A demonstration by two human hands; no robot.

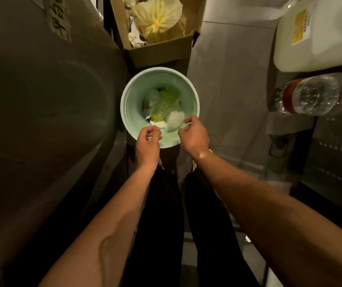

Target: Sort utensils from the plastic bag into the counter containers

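My left hand [148, 142] and right hand [195, 136] hover over the bin's [127, 108] near rim, fingers curled. I cannot tell whether either grips the blurred plastic bag [174, 121].

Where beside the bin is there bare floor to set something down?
Free: the tiled floor right of the bin, up to the bottles. Crowded: cardboard box beyond it, grey unit close on its left, legs in front.
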